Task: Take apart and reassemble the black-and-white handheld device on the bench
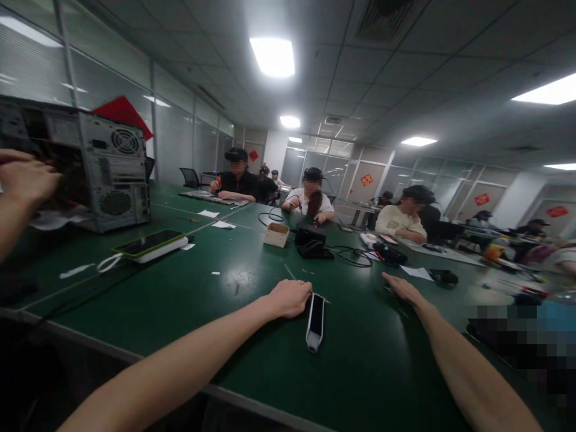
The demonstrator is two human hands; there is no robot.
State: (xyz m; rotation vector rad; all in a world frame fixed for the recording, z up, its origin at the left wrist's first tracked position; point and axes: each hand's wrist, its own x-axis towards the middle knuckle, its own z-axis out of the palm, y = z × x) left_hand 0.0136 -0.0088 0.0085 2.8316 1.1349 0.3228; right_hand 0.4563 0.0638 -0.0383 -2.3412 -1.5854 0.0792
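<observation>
My left hand [290,298] rests low over the green table with its fingers curled closed. What they hold, if anything, is hidden. Right beside its knuckles lies a narrow black object with pale edges [316,321] and a grey near end; it seems to touch the hand, and I cannot make out its kind. Farther right, my right hand [402,289] reaches forward above the table, fingers stretched out and close together. Something small and dark shows under its fingertips, too blurred to name.
Another person's hand [29,177] is at an opened computer case [114,174] on the left. A phone [150,243] lies on a white block. Ahead stand a small cardboard box [276,234] and a black device [311,240] with cables. Several people sit across the table.
</observation>
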